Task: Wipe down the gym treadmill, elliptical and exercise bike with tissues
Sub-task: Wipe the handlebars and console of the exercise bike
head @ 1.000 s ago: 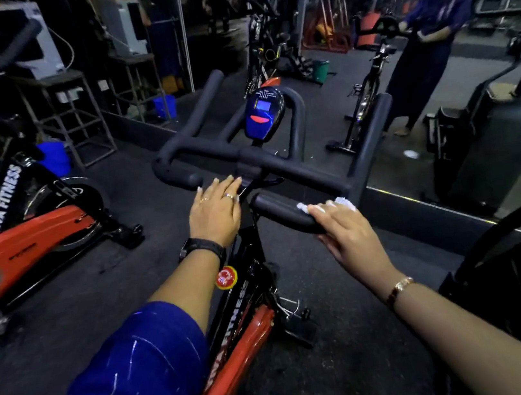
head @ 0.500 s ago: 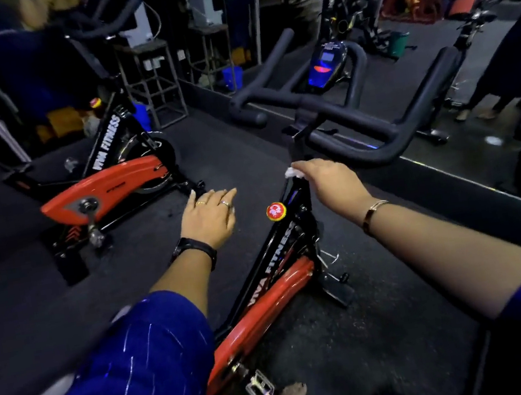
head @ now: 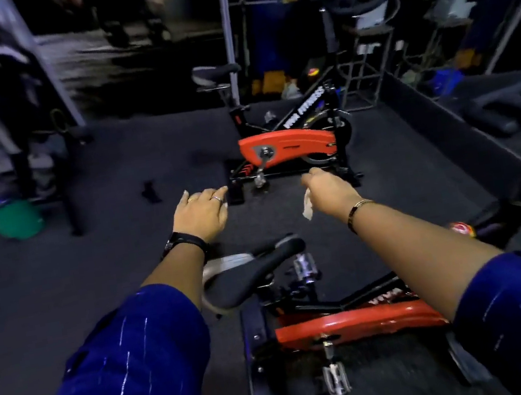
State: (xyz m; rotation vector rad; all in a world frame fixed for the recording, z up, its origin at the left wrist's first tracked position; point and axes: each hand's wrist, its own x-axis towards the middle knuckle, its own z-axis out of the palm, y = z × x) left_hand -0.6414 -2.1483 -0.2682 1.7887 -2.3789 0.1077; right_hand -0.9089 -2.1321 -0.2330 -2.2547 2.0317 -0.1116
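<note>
Two exercise bikes are in clear view, both black with orange-red guards. The near bike (head: 355, 321) lies below and between the two outstretched arms; its black saddle (head: 250, 275) sits just under the left forearm, and two metal pedals show, one near the saddle and one lower down. The far bike (head: 288, 145) stands on the dark floor just beyond both hands, with its own saddle up and to the left of them.

The left hand (head: 202, 214) is held out flat, palm down, fingers stretched forward and close together, holding nothing. It hangs in the air above the floor, touching neither bike. Two rings show on its fingers and a dark band circles the wrist.

The right hand (head: 327, 187) is loosely closed with the knuckles up. One white tissue (head: 307, 205) hangs down from its underside, on the side facing the left hand; the exact finger hold is hidden. A thin bracelet sits on that wrist. Both arms wear dark blue sleeves with pale stripes, pushed up to the elbows.

One container is clear: a green bucket (head: 10, 219) well off to the left of the left hand, beside a dark metal frame. Its contents cannot be made out. Something blue, far to the right beyond the right hand, is too blurred to tell.
</note>
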